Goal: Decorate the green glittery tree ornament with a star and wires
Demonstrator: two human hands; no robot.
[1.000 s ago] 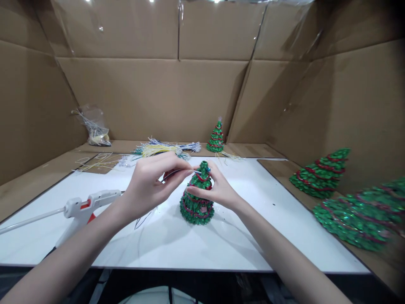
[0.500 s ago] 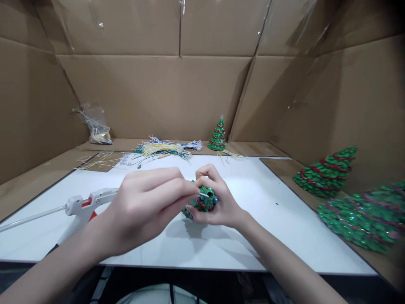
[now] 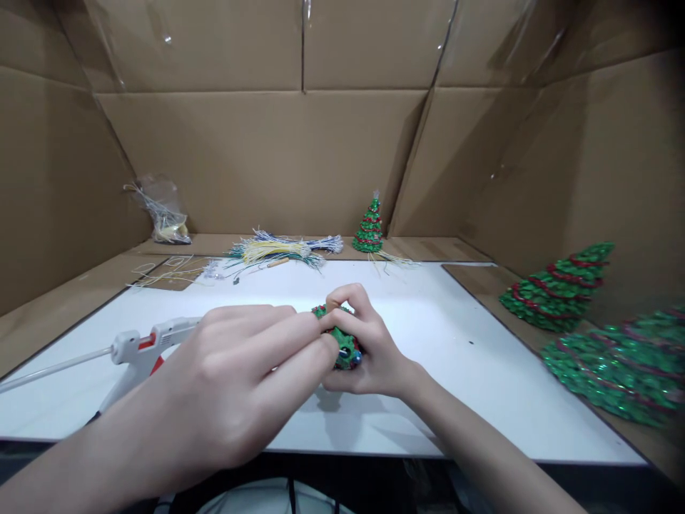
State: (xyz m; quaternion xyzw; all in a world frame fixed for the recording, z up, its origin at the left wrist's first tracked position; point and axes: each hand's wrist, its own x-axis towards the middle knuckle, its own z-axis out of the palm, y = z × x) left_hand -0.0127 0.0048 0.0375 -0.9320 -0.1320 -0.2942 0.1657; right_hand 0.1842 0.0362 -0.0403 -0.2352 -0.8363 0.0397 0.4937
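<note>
Wrapped round a small green Christmas tree (image 3: 347,343) with red trim is my right hand (image 3: 364,343). The tree is tilted, and a dark round hole shows at its near end, with a blue bead beside it. My left hand (image 3: 257,364) is closed in a pinch right against that end. A small whitish tip shows by the hole near my left fingertips; what they hold is mostly hidden. Both hands are just above the white board (image 3: 428,400).
A white glue gun (image 3: 160,339) with a glue stick lies at left, partly behind my left forearm. Bundled wires (image 3: 278,250), a plastic bag (image 3: 167,214) and another small tree (image 3: 369,227) are at the back. Larger trees (image 3: 559,289) stand at right by cardboard walls.
My left hand has moved slightly down and closer over the tree's end, covering more of it. The tree has turned and dropped a little in my right hand.
</note>
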